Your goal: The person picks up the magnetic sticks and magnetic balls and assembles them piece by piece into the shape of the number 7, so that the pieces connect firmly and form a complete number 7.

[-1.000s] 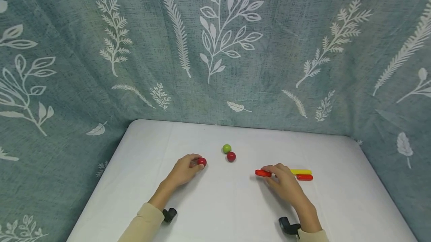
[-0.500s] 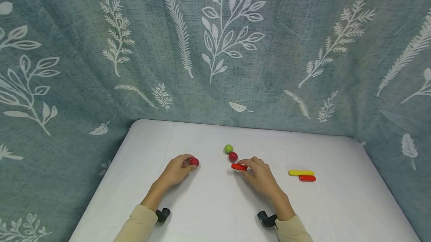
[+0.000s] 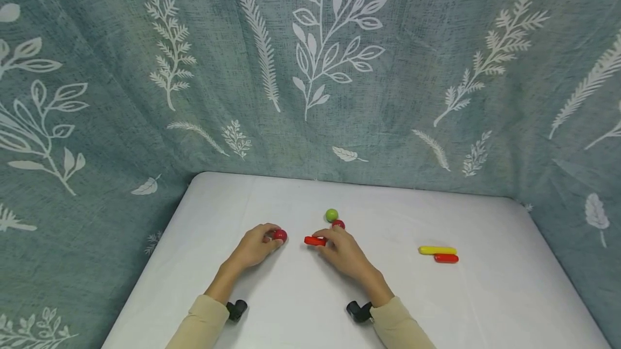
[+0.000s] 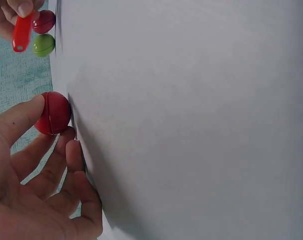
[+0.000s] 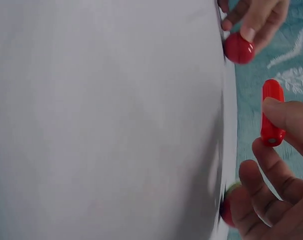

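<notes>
Head view, 12 o'clock taken as the far edge. Red stick (image 3: pixel 313 241) sits at the fingertips of the right hand (image 3: pixel 344 254), projecting toward 9 o'clock; fingers narrow, pinching it, thumb across its side, and both wrist views put it raised off the table (image 3: pixel 291 306). Red ball (image 3: pixel 280 235) lies at 9 o'clock from the stick, a small gap between, pinched by the left hand (image 3: pixel 254 247) between thumb and fingers (whether it bears on the surface, cannot tell). Left forearm enters from 7 o'clock, fingers aimed near 2; right forearm from between 4 and 5, fingers aimed near 10. Other left-hand fingers loosely bent below the ball. Second red ball (image 3: pixel 338 223), partly covered by the right hand, lies at 2 o'clock from the stick; green ball (image 3: pixel 332 215) just beside it, at 1. Yellow stick (image 3: pixel 437 250) and second red stick (image 3: pixel 446 258) lie together at 3 o'clock, well apart from the right hand. Far edge runs beyond the balls, well apart from both hands.
</notes>
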A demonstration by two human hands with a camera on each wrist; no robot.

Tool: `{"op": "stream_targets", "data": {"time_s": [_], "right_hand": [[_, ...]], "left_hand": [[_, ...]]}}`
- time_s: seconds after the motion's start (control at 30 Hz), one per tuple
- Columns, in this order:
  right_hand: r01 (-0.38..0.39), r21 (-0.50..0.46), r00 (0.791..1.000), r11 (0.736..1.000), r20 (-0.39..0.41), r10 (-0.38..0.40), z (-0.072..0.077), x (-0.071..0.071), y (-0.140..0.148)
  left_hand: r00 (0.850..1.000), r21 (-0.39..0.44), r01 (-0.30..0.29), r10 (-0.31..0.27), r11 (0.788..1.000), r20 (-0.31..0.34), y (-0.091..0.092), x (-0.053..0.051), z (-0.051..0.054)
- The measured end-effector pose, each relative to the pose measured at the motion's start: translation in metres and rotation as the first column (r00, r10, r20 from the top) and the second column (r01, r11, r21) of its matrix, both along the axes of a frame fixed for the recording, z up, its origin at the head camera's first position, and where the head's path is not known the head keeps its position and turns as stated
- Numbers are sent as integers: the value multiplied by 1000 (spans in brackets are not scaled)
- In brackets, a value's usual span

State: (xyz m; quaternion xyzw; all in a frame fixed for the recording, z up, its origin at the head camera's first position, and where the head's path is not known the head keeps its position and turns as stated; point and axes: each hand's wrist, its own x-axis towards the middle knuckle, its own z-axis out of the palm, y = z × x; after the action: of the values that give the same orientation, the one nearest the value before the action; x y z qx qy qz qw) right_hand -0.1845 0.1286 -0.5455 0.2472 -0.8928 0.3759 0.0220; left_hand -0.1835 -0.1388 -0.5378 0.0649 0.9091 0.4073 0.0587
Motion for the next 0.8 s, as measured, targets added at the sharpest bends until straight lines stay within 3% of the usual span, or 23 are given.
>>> {"op": "stream_targets", "data": {"time_s": [0.43, 0.8], "right_hand": [[-66, 50, 997, 997, 30, 64, -4, -14, -29], [-46, 104, 994, 994, 99, 35, -10, -21, -42]], "left_hand": [[999, -7, 22, -22, 1000, 26, -3, -5, -4], [999, 32, 33, -34, 999, 34, -6, -2, -2]]}}
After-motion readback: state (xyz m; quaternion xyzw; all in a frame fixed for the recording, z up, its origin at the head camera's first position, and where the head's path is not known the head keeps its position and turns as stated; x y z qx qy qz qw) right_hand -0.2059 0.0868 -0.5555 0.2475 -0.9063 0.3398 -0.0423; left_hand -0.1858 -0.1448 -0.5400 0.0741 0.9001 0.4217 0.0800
